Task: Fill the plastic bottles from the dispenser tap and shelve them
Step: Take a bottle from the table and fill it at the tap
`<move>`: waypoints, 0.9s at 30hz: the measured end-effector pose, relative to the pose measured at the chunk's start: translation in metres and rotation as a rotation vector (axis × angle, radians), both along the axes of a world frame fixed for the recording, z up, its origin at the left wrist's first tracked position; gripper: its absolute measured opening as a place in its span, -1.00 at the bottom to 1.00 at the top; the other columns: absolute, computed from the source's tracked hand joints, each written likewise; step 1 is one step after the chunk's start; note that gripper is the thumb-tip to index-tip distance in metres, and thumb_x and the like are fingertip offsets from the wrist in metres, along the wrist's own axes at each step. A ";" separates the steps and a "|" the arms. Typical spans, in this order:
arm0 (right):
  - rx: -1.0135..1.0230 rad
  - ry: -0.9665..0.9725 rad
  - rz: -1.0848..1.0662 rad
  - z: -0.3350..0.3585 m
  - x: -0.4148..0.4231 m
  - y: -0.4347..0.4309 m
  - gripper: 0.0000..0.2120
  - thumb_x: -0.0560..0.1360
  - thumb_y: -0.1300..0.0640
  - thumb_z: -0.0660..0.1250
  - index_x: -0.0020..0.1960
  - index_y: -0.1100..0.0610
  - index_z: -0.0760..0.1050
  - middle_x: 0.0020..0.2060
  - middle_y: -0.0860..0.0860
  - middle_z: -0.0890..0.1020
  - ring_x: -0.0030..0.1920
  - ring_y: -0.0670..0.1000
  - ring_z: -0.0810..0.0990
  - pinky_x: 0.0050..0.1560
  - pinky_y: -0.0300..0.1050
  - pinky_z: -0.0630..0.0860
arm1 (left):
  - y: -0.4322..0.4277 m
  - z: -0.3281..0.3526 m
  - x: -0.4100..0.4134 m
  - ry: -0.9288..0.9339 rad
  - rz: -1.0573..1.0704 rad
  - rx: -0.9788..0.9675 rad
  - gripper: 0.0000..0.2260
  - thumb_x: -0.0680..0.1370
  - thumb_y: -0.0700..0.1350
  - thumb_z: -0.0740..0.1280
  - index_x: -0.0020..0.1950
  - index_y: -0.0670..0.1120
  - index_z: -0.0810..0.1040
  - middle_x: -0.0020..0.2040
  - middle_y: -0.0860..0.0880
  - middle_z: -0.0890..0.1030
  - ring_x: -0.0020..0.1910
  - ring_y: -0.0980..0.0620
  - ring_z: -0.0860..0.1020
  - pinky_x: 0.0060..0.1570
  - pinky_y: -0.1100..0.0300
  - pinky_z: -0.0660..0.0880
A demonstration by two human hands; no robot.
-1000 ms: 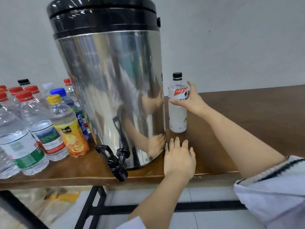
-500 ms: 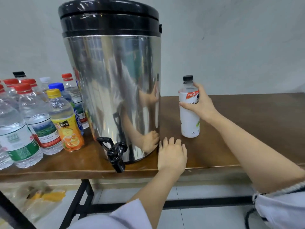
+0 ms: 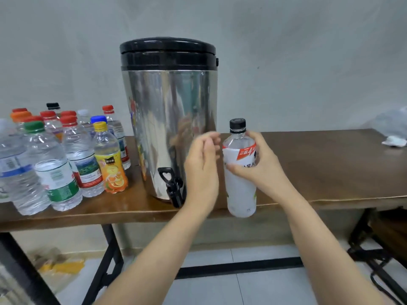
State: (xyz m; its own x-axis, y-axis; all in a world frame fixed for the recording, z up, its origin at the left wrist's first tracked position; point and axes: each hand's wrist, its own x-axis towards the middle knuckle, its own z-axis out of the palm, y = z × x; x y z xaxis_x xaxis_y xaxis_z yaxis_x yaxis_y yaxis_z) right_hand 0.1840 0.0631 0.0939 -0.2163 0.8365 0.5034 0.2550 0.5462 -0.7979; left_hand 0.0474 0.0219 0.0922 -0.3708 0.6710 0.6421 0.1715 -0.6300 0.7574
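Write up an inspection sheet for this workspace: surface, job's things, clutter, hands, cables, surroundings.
Surface: brown wooden table on black metal legs.
Job's things: steel dispenser with its black lid on and its tap at the table's front edge; white-labelled bottle, black cap on, held upright by the front edge; capped bottles clustered left of the dispenser.
Clutter: white wad and a pale bag at the table's far right; yellow litter on the floor.
Hands: right hand grips the bottle; left hand open beside it, blurred.
Cables: what looks like a black cord on the floor, lower right.
Surroundings: grey wall, tiled floor.
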 end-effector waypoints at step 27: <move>-0.164 -0.040 0.320 -0.079 -0.136 -0.097 -0.29 0.33 0.19 0.58 0.35 -0.18 0.35 0.09 -0.25 0.60 0.10 -0.21 0.59 0.06 -0.26 0.56 | -0.095 -0.022 -0.144 0.035 -0.095 -0.310 -0.83 0.51 -0.18 0.41 0.07 -0.03 0.68 -0.02 0.08 0.72 0.00 0.18 0.65 -0.05 0.32 0.54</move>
